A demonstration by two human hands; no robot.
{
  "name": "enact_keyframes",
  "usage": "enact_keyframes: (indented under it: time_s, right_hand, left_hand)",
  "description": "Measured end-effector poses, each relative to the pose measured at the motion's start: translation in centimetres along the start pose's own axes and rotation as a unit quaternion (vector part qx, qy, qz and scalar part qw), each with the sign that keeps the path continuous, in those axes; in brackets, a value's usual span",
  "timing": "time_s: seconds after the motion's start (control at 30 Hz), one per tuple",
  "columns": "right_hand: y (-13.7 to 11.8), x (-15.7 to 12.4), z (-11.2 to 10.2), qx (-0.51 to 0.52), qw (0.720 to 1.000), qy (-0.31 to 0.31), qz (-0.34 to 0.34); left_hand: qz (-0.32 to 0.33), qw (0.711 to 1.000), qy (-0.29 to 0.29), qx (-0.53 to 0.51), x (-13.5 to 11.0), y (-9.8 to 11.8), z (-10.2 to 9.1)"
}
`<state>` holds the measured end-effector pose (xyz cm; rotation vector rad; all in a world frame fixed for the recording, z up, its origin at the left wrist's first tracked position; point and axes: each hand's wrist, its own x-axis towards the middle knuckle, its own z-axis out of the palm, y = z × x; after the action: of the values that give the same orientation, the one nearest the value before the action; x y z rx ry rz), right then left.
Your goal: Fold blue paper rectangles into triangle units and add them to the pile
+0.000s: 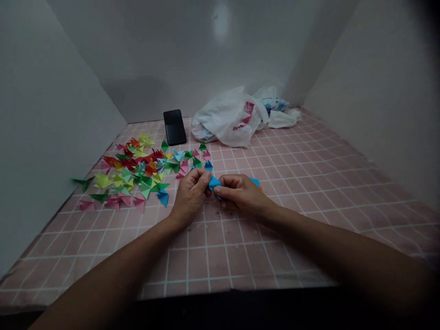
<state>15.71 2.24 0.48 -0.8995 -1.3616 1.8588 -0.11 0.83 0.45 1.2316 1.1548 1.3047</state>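
Note:
My left hand and my right hand meet above the pink grid-patterned surface, pinching a folded piece of blue paper between their fingertips. Its shape is partly hidden by my fingers. Another blue paper edge shows behind my right hand. To the left of my left hand lies a loose spread of small folded origami units in many colours. The closest is a blue unit, just beyond my left fingers.
A black smartphone lies at the back against the wall. A white plastic bag sits to its right, with a blue-patterned packet behind. Plain white walls bound the left, back and right. Small paper scraps dot the surface near my hands.

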Motion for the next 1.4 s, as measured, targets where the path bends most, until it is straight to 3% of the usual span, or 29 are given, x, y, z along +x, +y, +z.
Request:
enact_keyframes:
  time_s: [0.17,0.47,0.63,0.8,1.17,1.4]
  right_hand:
    - [0.0,0.1,-0.2,-0.024,0.999,0.030,-0.007]
    - [-0.2,0.0,-0.1,-0.030,0.999,0.026,-0.008]
    - [0.0,0.1,0.0,-0.079,0.995,0.055,-0.040]
    - [-0.2,0.0,0.1,-0.126,0.987,0.079,-0.064]
    - [-0.9,0.3,-0.7,-0.052,0.993,0.059,-0.089]
    - [-0.6,0.5,-0.9,-0.110,0.986,0.079,-0.098]
  left_hand:
    - [-0.030,0.999,-0.031,-0.021,0.1,-0.4,0.1]
    - [-0.085,0.989,-0.015,-0.121,0.0,-1.0,0.2]
    - [-0.080,0.992,-0.033,-0.093,0.2,-1.1,0.1]
    - [-0.073,0.993,-0.015,-0.088,0.3,-1.0,0.0]
    - [-0.048,0.998,-0.045,0.019,0.6,0.5,-0.4]
    - [-0.024,0.994,-0.058,0.090,0.7,0.6,-0.5]
